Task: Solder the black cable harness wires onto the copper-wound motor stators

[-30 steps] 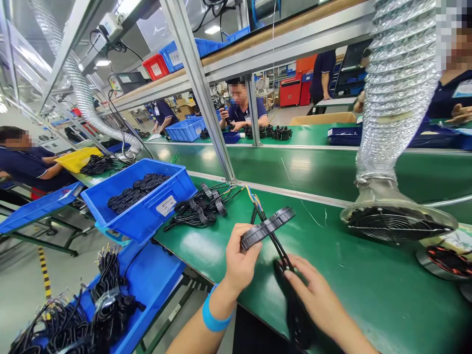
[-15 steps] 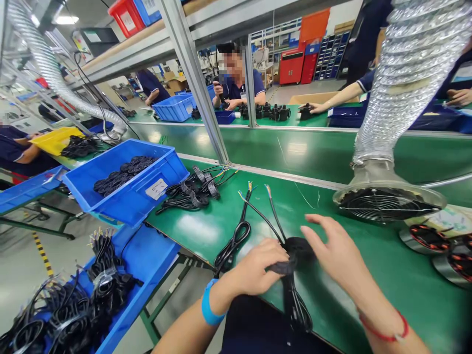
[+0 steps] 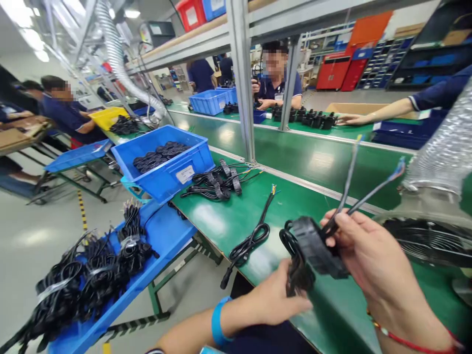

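My left hand (image 3: 271,297), with a blue wristband, is closed around a coiled black cable (image 3: 300,275). A black ribbed plastic ring (image 3: 313,243) sits on that cable between my hands, raised above the bench. My right hand (image 3: 379,260) pinches the cable ends just past the ring. Two leads (image 3: 348,177) with bare coloured wires stick up beyond its fingers. On the green bench, left of my hands, lies another folded black cable (image 3: 250,241) with stripped ends. Farther back is a pile of cables with black rings (image 3: 217,182).
A blue bin (image 3: 199,160) full of black parts stands at the bench's left end. Below it, a blue tray (image 3: 165,236) carries bundled cables (image 3: 99,270). An extraction hood (image 3: 424,236) hangs at right. A metal post (image 3: 241,88) rises ahead; co-workers sit beyond.
Both hands have lifted the ring and cable off the bench. My right hand, open before, now grips the leads; my left has shifted onto the coil. The view has turned left.
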Motion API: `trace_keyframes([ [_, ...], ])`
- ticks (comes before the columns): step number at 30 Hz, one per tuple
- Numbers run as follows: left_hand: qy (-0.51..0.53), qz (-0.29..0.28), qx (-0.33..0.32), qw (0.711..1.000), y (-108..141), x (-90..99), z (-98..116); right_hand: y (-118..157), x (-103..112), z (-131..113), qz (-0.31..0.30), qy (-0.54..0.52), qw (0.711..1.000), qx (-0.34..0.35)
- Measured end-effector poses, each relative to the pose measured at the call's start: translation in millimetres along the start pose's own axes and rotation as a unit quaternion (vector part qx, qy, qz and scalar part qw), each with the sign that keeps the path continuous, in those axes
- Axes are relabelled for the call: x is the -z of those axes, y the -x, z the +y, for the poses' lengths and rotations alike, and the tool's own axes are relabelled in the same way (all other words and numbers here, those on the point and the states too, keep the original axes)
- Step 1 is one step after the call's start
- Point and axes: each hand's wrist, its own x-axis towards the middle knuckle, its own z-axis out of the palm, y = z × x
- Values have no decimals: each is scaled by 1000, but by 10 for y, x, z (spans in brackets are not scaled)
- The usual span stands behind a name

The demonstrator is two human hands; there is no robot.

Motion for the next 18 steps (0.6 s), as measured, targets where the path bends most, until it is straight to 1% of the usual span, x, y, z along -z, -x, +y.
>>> trace_keyframes([
  [1,-3,22,14,1000,11,101,77,-75,-59,-55,11,-21,1000,15],
  [2,-23,56,20,998,23,259,161,-171,-128,-85,13,-33,999,35],
  [3,-64,91,16,994,37,467,240,-286,-210,-85,6,-37,998,54],
  [4,-124,127,15,984,54,714,302,-414,-307,-51,-6,-37,997,71],
  [5,-190,167,20,967,73,985,338,-550,-419,13,-23,-25,997,76],
  [6,-217,178,22,960,91,1262,341,-689,-542,103,-41,-7,997,63],
  [8,-257,184,40,948,116,1765,252,-963,-798,320,-55,29,997,40],
  [9,-277,195,55,939,121,1965,170,-1092,-910,428,-60,53,996,27],
  [10,-298,208,73,929,121,2120,73,-1210,-1000,526,-61,81,995,16],
  [11,-319,224,90,917,120,2231,-26,-1313,-1061,609,-61,112,992,8],
  [12,-339,242,104,903,122,2303,-116,-1393,-1091,678,-56,149,987,2],
  [14,-376,272,113,879,138,2374,-231,-1470,-1072,787,-34,231,972,-3],
  [16,-409,294,96,859,153,2446,-225,-1431,-998,890,-10,319,948,-3],
  [18,-438,316,70,839,136,2625,-105,-1321,-921,1013,-18,401,916,-4],
])
